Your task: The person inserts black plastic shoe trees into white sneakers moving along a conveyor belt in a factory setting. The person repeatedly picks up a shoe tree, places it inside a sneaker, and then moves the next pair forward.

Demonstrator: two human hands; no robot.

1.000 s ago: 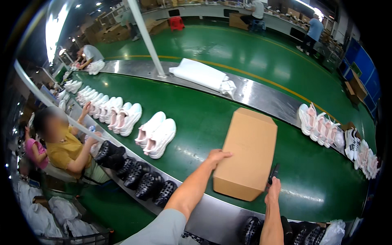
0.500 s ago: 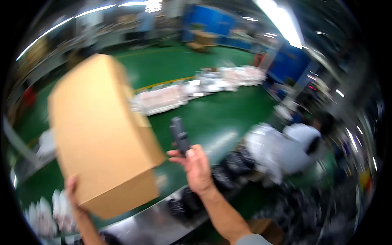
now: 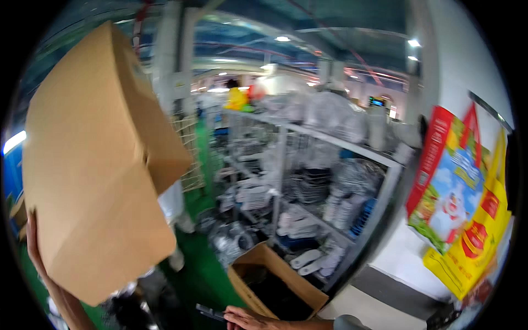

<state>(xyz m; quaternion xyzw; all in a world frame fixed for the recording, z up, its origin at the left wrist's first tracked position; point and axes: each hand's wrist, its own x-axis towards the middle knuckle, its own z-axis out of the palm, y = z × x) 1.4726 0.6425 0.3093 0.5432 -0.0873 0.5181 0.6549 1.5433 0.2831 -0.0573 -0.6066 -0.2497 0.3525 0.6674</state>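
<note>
A large brown cardboard box (image 3: 88, 165) fills the left side of the view, held up and tilted. My left hand (image 3: 33, 231) grips its left edge; most of the fingers are hidden by the box. Low in the middle, my right hand (image 3: 237, 318) is closed around a dark slim handheld object (image 3: 210, 313), whose exact kind I cannot make out. Just beyond that hand, an open cardboard box (image 3: 247, 286) with dark contents stands on the floor.
A metal rack (image 3: 281, 159) carries stacked shoe soles (image 3: 311, 187) and clear plastic bags (image 3: 330, 113). Colourful shopping bags (image 3: 448, 187) hang on the white wall at right. Behind the raised box, part of a person's light clothing (image 3: 175, 206) shows on the green floor (image 3: 192, 258).
The view has swung from the open green floor and bench to the rack and wall. The box has come closer and higher; my right hand has dropped to the lower edge, still holding the dark object.
</note>
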